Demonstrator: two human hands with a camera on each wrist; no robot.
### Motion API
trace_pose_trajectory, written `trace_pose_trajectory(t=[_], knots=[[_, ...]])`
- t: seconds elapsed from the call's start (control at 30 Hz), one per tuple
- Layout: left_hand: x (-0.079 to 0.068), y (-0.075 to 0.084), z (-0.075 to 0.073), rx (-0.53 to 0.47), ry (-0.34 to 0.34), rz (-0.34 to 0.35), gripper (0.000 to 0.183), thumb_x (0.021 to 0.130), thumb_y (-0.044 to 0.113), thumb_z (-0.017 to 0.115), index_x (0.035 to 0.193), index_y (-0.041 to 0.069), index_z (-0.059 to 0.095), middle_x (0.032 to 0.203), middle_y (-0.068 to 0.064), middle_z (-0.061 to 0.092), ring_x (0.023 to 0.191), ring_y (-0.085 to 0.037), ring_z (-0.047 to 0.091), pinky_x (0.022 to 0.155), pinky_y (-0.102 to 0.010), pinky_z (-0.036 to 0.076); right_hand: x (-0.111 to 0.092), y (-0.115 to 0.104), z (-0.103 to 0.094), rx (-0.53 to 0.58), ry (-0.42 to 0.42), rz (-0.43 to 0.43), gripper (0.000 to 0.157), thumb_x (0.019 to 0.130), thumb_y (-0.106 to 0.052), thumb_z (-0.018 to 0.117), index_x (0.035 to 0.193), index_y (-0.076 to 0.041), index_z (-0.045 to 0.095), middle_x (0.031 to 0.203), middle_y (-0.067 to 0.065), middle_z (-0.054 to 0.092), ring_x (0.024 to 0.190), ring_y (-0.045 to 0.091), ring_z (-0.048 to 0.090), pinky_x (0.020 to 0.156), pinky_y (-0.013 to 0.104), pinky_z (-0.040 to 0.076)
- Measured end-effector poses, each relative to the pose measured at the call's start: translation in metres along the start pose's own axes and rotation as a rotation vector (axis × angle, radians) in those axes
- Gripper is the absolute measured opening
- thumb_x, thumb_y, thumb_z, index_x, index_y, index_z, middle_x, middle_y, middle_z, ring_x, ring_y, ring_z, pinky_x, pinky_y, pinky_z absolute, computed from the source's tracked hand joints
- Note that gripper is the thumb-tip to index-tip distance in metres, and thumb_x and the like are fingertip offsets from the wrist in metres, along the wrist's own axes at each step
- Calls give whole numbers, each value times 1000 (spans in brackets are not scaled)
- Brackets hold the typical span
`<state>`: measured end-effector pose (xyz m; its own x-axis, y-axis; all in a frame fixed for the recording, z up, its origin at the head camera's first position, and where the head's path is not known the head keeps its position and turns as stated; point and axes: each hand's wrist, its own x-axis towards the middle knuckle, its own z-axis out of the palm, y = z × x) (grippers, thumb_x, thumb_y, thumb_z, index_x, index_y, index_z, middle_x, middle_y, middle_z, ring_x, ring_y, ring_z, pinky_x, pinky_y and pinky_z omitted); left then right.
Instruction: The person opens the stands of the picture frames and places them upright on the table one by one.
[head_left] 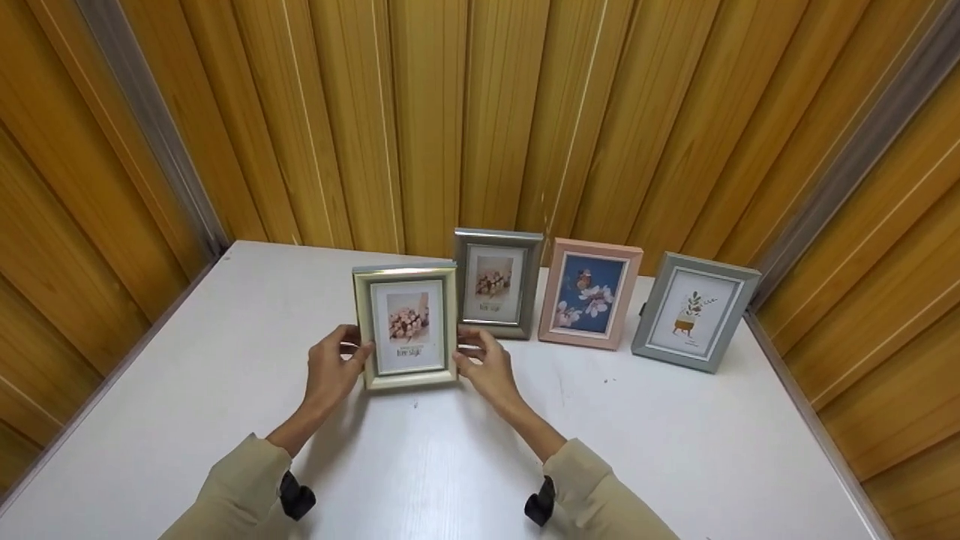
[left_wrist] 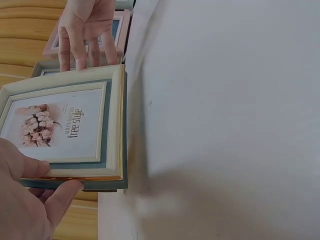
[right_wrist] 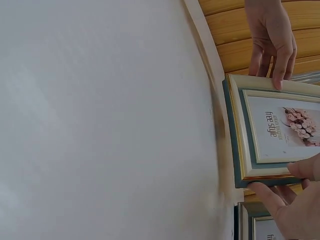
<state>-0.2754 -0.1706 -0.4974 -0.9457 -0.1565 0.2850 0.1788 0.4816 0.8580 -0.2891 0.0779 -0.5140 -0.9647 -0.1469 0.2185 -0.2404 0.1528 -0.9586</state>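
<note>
A cream-and-gold picture frame (head_left: 409,381) with a green inner band stands upright between both hands. It shows a bouquet print lettered "free style". My left hand (head_left: 334,365) holds its left side, thumb toward the front and fingers toward the back; the left wrist view shows this grip close up. On the opposite side, my right hand (head_left: 489,369) grips the right edge low down, with its thumb on the front in the right wrist view (right_wrist: 300,200). Whether the frame's bottom edge touches the table, I cannot tell.
Behind and to the right stand a grey-silver picture frame (head_left: 529,300), a pink one (head_left: 550,300) and a grey-green one (head_left: 729,322), in a row on the white table (head_left: 225,360). Yellow wood-look panels (head_left: 427,112) rise behind the table's back edge.
</note>
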Motion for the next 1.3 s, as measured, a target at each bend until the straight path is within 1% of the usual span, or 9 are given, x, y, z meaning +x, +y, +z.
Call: trace_pose_trajectory(t=[0.13, 0.23, 0.37, 0.47, 0.57, 0.73, 0.97, 1.1, 1.3], knots=[[12, -8, 0, 40, 27, 4, 23, 94, 7, 70, 113, -6, 67, 106, -23, 71, 96, -36, 71, 66, -14, 52, 9, -1, 8, -85, -48, 18, 48, 92, 5, 62, 139, 8, 51, 132, 29, 61, 120, 45, 64, 101, 43, 56], [23, -14, 1, 39, 46, -3, 24, 94, 7, 68, 114, -6, 67, 108, -24, 71, 98, -36, 70, 67, -14, 51, 18, -4, 14, -118, -94, 98, 59, 93, 0, 63, 149, 3, 43, 138, 27, 57, 129, 45, 59, 107, 49, 51], [39, -19, 2, 13, 89, -11, 24, 94, 5, 68, 114, -7, 67, 108, -25, 70, 99, -38, 70, 67, -11, 49, 30, -12, 22, -91, -144, 190, 71, 95, -6, 63, 158, -3, 31, 153, 22, 45, 145, 41, 44, 117, 50, 41], [50, -20, 4, -13, 132, -30, 24, 93, 4, 70, 114, -7, 67, 108, -26, 70, 99, -38, 70, 64, -8, 46, 38, -17, 26, -63, -163, 213, 77, 93, -7, 64, 160, -4, 26, 162, 20, 35, 152, 39, 33, 122, 49, 34], [56, -21, 9, -24, 147, -51, 24, 93, 5, 69, 115, -6, 68, 109, -25, 70, 100, -37, 70, 65, -10, 47, 41, -18, 27, -59, -161, 240, 81, 92, -8, 66, 161, -5, 24, 166, 19, 30, 154, 37, 29, 124, 49, 30], [56, -22, 18, -19, 133, -72, 26, 94, 7, 69, 117, -5, 67, 111, -24, 70, 101, -35, 69, 76, -21, 52, 39, -14, 25, -108, -157, 299, 81, 93, -13, 68, 162, -9, 25, 167, 19, 28, 154, 38, 28, 124, 53, 29], [49, -21, 24, 5, 127, -105, 27, 95, 6, 68, 119, -6, 65, 112, -27, 70, 102, -38, 70, 83, -38, 59, 33, -4, 21, -158, -176, 292, 79, 94, -15, 69, 161, -11, 29, 166, 20, 29, 154, 39, 28, 124, 55, 28], [49, -19, 23, 46, 96, -122, 31, 96, 9, 66, 123, -6, 62, 117, -27, 69, 107, -40, 69, 94, -49, 56, 31, -3, 20, -156, -182, 302, 74, 95, -15, 67, 160, -12, 31, 166, 19, 31, 153, 39, 32, 122, 55, 31], [54, -17, 21, 145, 55, -146, 39, 97, 12, 61, 132, -5, 54, 124, -27, 65, 117, -41, 62, 98, -55, 50, 23, -10, 6, -187, -261, 293, 59, 99, -14, 61, 154, -4, 41, 159, 23, 41, 144, 41, 45, 116, 49, 43]])
